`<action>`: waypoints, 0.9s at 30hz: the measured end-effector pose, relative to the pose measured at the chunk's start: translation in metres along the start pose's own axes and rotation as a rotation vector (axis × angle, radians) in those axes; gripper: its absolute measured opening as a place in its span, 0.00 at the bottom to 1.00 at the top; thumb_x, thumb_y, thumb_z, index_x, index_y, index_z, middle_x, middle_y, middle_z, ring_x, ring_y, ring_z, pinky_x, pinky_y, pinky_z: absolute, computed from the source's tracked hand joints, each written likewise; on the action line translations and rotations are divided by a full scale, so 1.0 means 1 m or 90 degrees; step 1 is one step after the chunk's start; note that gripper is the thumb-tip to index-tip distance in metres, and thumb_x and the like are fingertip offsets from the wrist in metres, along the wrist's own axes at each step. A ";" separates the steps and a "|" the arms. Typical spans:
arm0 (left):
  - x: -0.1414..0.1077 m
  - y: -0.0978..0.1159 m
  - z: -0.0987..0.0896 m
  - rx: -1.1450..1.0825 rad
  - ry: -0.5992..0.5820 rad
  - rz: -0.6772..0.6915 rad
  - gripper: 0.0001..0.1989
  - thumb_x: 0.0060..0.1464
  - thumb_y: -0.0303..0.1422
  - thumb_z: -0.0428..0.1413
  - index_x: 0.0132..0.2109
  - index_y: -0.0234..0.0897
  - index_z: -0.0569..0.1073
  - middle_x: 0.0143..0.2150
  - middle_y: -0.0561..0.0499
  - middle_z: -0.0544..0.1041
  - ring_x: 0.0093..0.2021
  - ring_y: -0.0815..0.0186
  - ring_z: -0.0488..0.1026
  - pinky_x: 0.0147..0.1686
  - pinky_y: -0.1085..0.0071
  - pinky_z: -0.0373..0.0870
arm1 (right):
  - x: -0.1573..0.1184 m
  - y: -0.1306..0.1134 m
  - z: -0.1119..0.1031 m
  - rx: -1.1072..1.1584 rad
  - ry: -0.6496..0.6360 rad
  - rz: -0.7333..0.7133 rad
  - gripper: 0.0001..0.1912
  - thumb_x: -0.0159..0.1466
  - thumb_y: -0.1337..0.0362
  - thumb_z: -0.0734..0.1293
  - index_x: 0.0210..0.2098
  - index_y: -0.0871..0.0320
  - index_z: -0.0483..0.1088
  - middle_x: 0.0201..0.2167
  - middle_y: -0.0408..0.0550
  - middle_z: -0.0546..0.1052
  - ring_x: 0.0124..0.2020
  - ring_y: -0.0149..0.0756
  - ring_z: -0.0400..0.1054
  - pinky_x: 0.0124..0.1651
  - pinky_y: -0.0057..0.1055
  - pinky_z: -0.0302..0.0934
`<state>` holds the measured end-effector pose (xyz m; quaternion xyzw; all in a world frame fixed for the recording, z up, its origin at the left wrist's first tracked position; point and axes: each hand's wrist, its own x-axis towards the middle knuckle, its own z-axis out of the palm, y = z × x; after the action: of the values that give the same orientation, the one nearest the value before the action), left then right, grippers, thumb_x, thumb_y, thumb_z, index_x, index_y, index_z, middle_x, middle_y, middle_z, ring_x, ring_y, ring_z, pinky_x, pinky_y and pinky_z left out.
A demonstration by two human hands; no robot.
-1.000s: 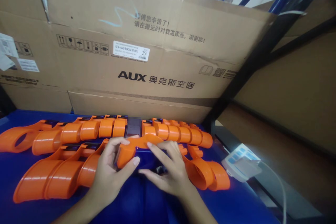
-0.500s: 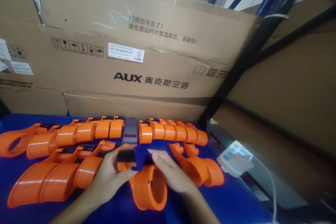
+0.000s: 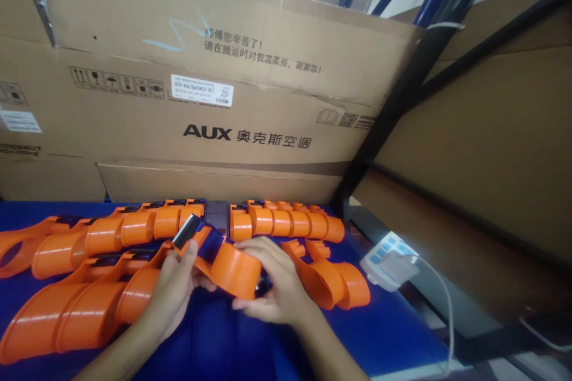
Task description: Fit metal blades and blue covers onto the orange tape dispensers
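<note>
An orange tape dispenser (image 3: 235, 271) with a dark blue part and a black-and-silver edge is raised over the blue surface, tilted. My left hand (image 3: 179, 283) grips its narrow end from below, thumb near the blue part. Around the round end my right hand (image 3: 274, 280) is closed, with something dark and shiny partly hidden between palm and ring. A back row of orange dispensers (image 3: 167, 223) runs along the cardboard. Nearer, several more (image 3: 89, 315) lie at left, and two orange ones (image 3: 328, 283) without visible blue parts lie at right.
A dark phone-like device (image 3: 217, 217) stands in the back row. Behind it rises a large cardboard sheet (image 3: 250, 107). On the right are a white power strip (image 3: 389, 262) with a cable and a black rack post (image 3: 379, 125).
The dispenser has turned and its round end has risen into my right hand. My right hand has moved from the blue part to the ring. The camera view has shifted slightly.
</note>
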<state>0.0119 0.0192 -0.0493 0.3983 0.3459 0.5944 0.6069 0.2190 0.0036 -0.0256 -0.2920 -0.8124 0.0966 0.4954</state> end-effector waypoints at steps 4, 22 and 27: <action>-0.004 -0.006 -0.008 0.064 -0.151 0.016 0.28 0.63 0.59 0.55 0.49 0.36 0.75 0.28 0.52 0.77 0.25 0.61 0.78 0.21 0.70 0.73 | -0.003 0.000 -0.001 -0.002 0.162 0.096 0.31 0.67 0.35 0.64 0.47 0.58 0.75 0.36 0.52 0.80 0.35 0.44 0.76 0.40 0.38 0.72; -0.014 -0.042 0.154 0.820 -0.497 0.370 0.49 0.49 0.49 0.67 0.71 0.29 0.62 0.67 0.27 0.70 0.64 0.33 0.68 0.61 0.38 0.66 | -0.031 -0.039 -0.119 -0.389 0.485 0.440 0.28 0.68 0.39 0.64 0.39 0.59 0.77 0.28 0.47 0.77 0.28 0.40 0.68 0.32 0.32 0.60; 0.002 -0.063 0.174 0.814 -0.497 0.360 0.35 0.48 0.35 0.66 0.63 0.28 0.69 0.55 0.30 0.79 0.57 0.36 0.74 0.57 0.42 0.71 | -0.039 -0.037 -0.131 -0.479 0.443 0.463 0.30 0.68 0.37 0.63 0.37 0.58 0.78 0.24 0.44 0.74 0.26 0.39 0.66 0.32 0.33 0.57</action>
<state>0.1959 0.0098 -0.0284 0.9209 0.2682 0.2298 0.1646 0.3314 -0.0662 0.0258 -0.7184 -0.4308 -0.1339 0.5295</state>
